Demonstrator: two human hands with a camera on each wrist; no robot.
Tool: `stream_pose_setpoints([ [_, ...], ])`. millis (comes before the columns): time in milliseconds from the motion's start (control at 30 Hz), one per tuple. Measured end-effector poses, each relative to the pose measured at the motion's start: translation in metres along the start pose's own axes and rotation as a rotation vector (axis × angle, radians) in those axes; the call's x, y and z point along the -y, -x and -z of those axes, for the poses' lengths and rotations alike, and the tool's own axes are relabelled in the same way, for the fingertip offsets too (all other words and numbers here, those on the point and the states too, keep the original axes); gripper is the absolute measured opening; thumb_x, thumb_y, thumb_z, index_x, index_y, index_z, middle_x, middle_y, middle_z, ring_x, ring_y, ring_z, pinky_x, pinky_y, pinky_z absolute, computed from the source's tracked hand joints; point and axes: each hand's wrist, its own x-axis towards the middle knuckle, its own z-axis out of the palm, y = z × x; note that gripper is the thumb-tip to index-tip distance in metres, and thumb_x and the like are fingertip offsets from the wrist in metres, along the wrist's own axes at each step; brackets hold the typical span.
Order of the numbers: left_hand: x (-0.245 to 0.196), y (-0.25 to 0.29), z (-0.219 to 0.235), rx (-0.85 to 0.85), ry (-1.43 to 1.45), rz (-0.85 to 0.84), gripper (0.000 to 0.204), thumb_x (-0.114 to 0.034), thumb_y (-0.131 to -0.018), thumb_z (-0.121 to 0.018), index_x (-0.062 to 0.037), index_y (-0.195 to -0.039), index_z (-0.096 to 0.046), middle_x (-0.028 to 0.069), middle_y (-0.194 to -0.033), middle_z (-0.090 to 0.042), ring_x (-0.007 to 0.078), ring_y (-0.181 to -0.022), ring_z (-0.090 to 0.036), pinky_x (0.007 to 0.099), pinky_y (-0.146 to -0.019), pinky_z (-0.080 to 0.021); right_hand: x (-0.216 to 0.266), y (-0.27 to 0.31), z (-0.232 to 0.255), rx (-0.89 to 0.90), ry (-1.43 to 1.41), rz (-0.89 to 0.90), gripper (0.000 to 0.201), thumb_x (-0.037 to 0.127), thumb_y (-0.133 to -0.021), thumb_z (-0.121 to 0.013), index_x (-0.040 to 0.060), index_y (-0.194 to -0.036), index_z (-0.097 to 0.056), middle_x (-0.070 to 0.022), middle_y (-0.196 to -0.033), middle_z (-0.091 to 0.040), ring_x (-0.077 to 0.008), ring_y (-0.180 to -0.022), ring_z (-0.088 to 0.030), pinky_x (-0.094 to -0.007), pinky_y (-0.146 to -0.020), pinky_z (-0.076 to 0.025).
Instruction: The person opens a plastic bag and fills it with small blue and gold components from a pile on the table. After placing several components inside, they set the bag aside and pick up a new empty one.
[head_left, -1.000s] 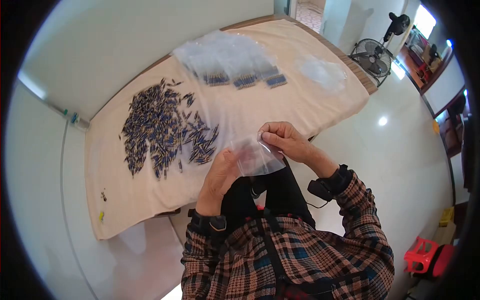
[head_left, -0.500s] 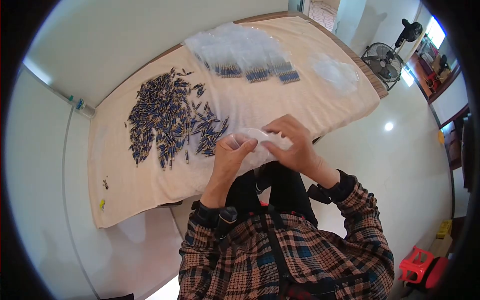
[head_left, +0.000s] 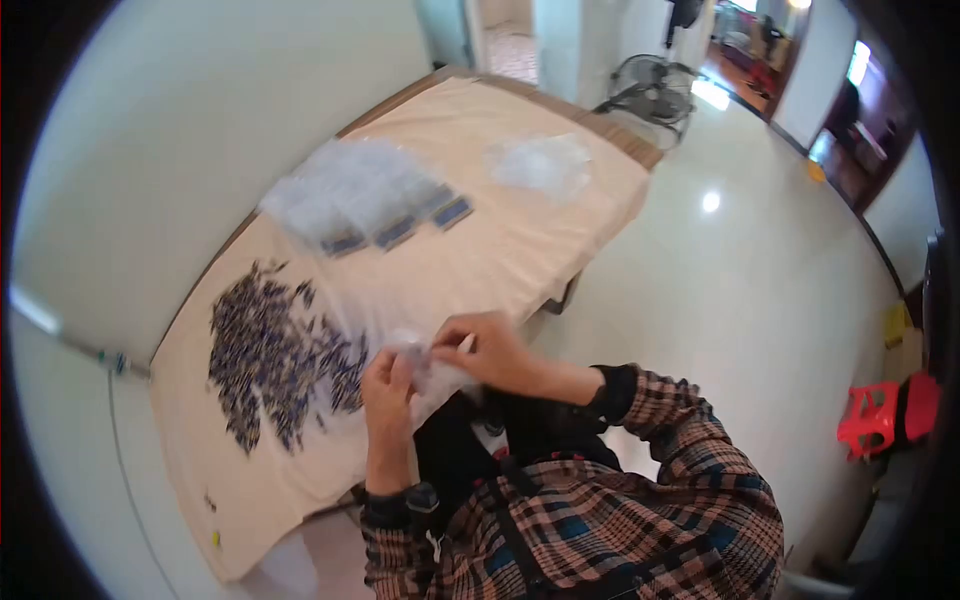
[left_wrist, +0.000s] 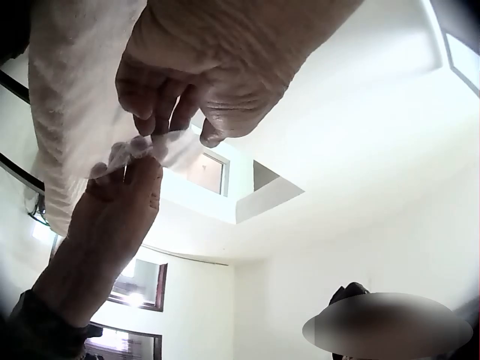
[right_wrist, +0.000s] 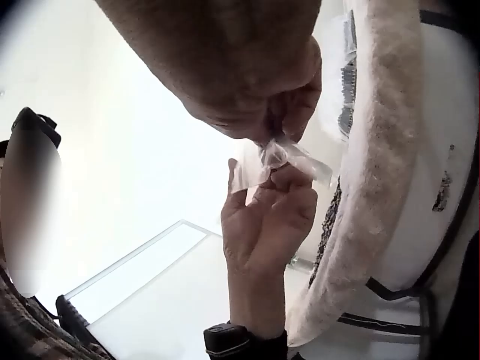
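Note:
A clear plastic bag (head_left: 410,350) hangs crumpled between my two hands, above the table's front edge. My left hand (head_left: 388,400) pinches its left side between thumb and fingers. On the other side, my right hand (head_left: 488,350) grips the bag with bent fingers. In the right wrist view, the thin film (right_wrist: 251,169) stretches from one hand to the other, bunched in the middle. No parts show inside it. Just left of my left hand lies a loose pile of small blue-and-brass rod-shaped parts (head_left: 255,350), blurred in the head view.
A cream cloth (head_left: 440,270) covers the table. Overlapping clear bags (head_left: 340,185) holding rows of blue parts (head_left: 395,233) lie at the back. Flat clear bags (head_left: 540,165) lie at the far right. A floor fan (head_left: 650,90) and a red stool (head_left: 870,420) stand beyond the table.
The bag was spread flat between my hands and is now crumpled up between them. Both hands have moved left in the head view, and that view has swung round and blurred.

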Motion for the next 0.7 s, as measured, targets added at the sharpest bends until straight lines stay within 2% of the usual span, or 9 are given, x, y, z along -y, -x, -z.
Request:
stream_pose_setpoints([
  [33,-0.002,0.006,0.003,-0.001,0.087,0.014,0.020,-0.019,-0.093,-0.060,-0.0002,-0.098,-0.063,0.0006,-0.077,-0.060,0.0077,-0.061,-0.053,0.0209,-0.051,-0.040,-0.002,0.000,-0.003,0.041,-0.036,-0.001,0.018,0.014,-0.078,-0.074,0.0008,-0.087,-0.065,-0.0107,-0.075,-0.066,-0.0202,-0.066,-0.063,-0.0313,-0.062,-0.049],
  [67,-0.004,0.010,0.005,-0.054,0.075,0.018,0.020,-0.019,-0.093,-0.060,-0.0002,-0.098,-0.063,0.0006,-0.077,-0.060,0.0077,-0.061,-0.053,0.0209,-0.051,-0.040,-0.006,-0.002,0.000,0.010,-0.016,-0.014,0.015,0.013,-0.080,-0.072,0.0002,-0.084,-0.066,-0.0105,-0.074,-0.067,-0.0175,-0.065,-0.062,-0.0296,-0.061,-0.048],
  [133,-0.005,0.008,0.002,0.087,0.240,0.050,0.024,-0.021,-0.094,-0.060,0.0015,-0.102,-0.060,0.0039,-0.083,-0.061,0.0080,-0.064,-0.055,0.0207,-0.053,-0.042,-0.010,-0.002,0.002,0.004,-0.005,-0.033,0.013,0.011,-0.081,-0.071,-0.0004,-0.081,-0.066,-0.0102,-0.073,-0.067,-0.0148,-0.064,-0.062,-0.0279,-0.060,-0.048],
  [167,-0.004,0.008,0.003,0.059,0.240,0.053,0.024,-0.021,-0.094,-0.060,0.0015,-0.102,-0.060,0.0039,-0.083,-0.061,0.0080,-0.064,-0.055,0.0207,-0.053,-0.042,-0.010,-0.001,0.004,0.009,-0.021,-0.090,0.011,0.010,-0.081,-0.070,-0.0002,-0.083,-0.066,-0.0094,-0.073,-0.068,-0.0137,-0.064,-0.061,-0.0268,-0.059,-0.048],
  [233,0.001,0.004,0.006,0.146,0.116,0.043,0.025,-0.022,-0.095,-0.059,0.0012,-0.103,-0.059,0.0050,-0.085,-0.063,0.0103,-0.069,-0.058,0.0226,-0.055,-0.045,-0.009,0.003,0.002,0.026,-0.039,-0.152,0.010,0.009,-0.082,-0.069,0.0000,-0.084,-0.067,-0.0085,-0.073,-0.068,-0.0125,-0.064,-0.061,-0.0258,-0.059,-0.048],
  [267,0.001,0.005,0.006,0.195,0.053,0.038,0.025,-0.023,-0.095,-0.058,0.0011,-0.104,-0.058,0.0056,-0.087,-0.064,0.0115,-0.071,-0.060,0.0236,-0.056,-0.046,-0.008,0.004,0.000,0.017,-0.037,-0.146,0.009,0.009,-0.082,-0.069,0.0001,-0.084,-0.066,-0.0081,-0.073,-0.068,-0.0123,-0.064,-0.061,-0.0254,-0.058,-0.048],
  [467,0.000,0.010,-0.007,0.119,0.160,0.072,0.024,-0.022,-0.094,-0.060,0.0002,-0.103,-0.059,0.0070,-0.088,-0.066,0.0134,-0.076,-0.064,0.0248,-0.060,-0.052,0.012,0.006,0.000,-0.004,0.059,-0.072,0.009,0.007,-0.083,-0.067,0.0011,-0.089,-0.066,-0.0083,-0.074,-0.067,-0.0145,-0.064,-0.062,-0.0258,-0.054,-0.047],
  [700,-0.003,0.013,-0.008,0.069,0.033,0.084,0.022,-0.019,-0.093,-0.061,0.0008,-0.100,-0.060,0.0080,-0.087,-0.067,0.0141,-0.075,-0.066,0.0229,-0.057,-0.053,-0.004,0.008,-0.002,-0.016,0.167,0.083,0.009,0.003,-0.081,-0.065,0.0015,-0.090,-0.065,-0.0102,-0.081,-0.065,-0.0195,-0.065,-0.063,-0.0280,-0.054,-0.048],
])
